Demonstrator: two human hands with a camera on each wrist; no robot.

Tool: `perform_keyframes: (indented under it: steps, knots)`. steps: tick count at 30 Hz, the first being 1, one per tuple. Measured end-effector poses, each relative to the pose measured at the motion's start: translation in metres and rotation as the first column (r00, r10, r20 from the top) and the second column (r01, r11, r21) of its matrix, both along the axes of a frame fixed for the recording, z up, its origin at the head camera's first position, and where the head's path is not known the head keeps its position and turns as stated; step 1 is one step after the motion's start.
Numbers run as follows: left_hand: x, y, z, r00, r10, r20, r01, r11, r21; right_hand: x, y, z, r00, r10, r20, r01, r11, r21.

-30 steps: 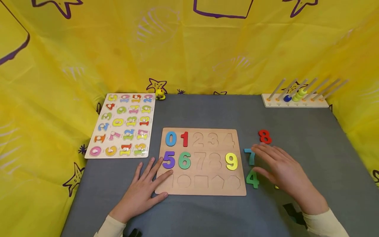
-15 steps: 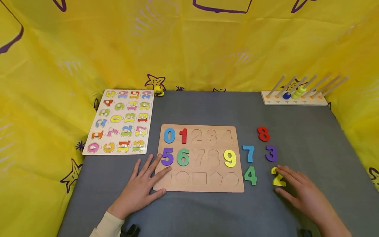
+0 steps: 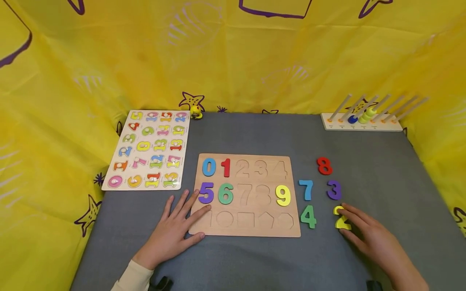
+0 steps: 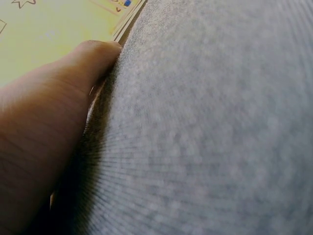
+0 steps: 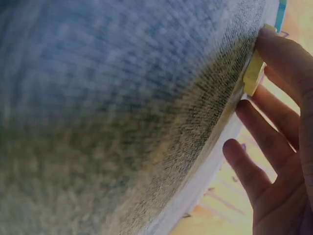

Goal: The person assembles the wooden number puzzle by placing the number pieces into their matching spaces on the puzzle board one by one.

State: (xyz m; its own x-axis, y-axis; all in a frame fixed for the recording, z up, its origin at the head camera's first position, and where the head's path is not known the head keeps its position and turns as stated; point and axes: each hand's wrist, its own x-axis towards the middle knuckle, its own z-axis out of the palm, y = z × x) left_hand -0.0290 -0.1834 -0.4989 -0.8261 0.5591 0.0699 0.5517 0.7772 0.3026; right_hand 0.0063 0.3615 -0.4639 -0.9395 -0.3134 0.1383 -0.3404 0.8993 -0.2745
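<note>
My left hand lies with fingers spread, its fingertips on the lower left corner of the wooden number board. Set in the board are a blue 0, red 1, purple 5, green 6 and yellow 9. To the board's right, my right hand pinches a yellow number 2 between thumb and fingers, partly covering it. In the right wrist view this yellow piece sits at the cloth, between thumb and fingers.
Beside the board lie a blue 7, green 4, red 8 and purple 3. A second number puzzle stands at the back left near a small yellow toy. A pegged counting stand occupies the back right.
My right hand has drawn back from above the 7 and 3 toward the yellow 2, and its thumb and fingers have closed on it. The left hand stays on the board.
</note>
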Motion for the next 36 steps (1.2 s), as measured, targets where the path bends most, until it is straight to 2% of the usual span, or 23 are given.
perform_keyframes:
  steps: [6, 10, 12, 16, 20, 24, 30, 36]
  knots:
    - [0.001, -0.001, 0.000, 1.000, -0.002, -0.019, 0.002, 1.000, 0.001, -0.007, -0.004, 0.004, 0.995, 0.065, -0.081, -0.063, 0.998, 0.028]
    - [0.002, -0.001, 0.002, 1.000, -0.003, -0.023, 0.003, 1.000, -0.008, -0.015, -0.019, 0.018, 0.990, 0.091, -0.103, -0.090, 0.996, 0.020]
    - [0.002, -0.002, 0.003, 1.000, 0.001, -0.020, -0.001, 1.000, -0.012, -0.026, -0.032, 0.028, 0.988, 0.116, -0.101, -0.114, 0.993, 0.017]
    - [0.001, -0.003, 0.003, 1.000, 0.003, -0.023, -0.003, 1.000, -0.014, -0.053, -0.065, 0.042, 0.971, 0.215, -0.106, -0.216, 0.976, -0.002]
    - [0.002, -0.002, 0.001, 1.000, -0.002, -0.027, 0.002, 1.000, -0.008, -0.080, -0.101, 0.043, 0.936, 0.330, -0.122, -0.332, 0.943, 0.004]
    - [0.004, -0.001, -0.001, 1.000, -0.004, -0.017, 0.004, 1.000, -0.005, -0.101, -0.142, 0.041, 0.915, 0.397, -0.071, -0.396, 0.918, 0.031]
    - [0.005, -0.001, -0.001, 1.000, 0.012, -0.004, -0.012, 1.000, -0.008, -0.129, -0.199, 0.039, 0.898, 0.440, 0.012, -0.439, 0.892, 0.107]
    - [0.004, -0.001, 0.002, 1.000, 0.003, -0.017, -0.003, 1.000, -0.004, -0.152, -0.225, 0.036, 0.916, 0.399, 0.042, -0.401, 0.907, 0.126]
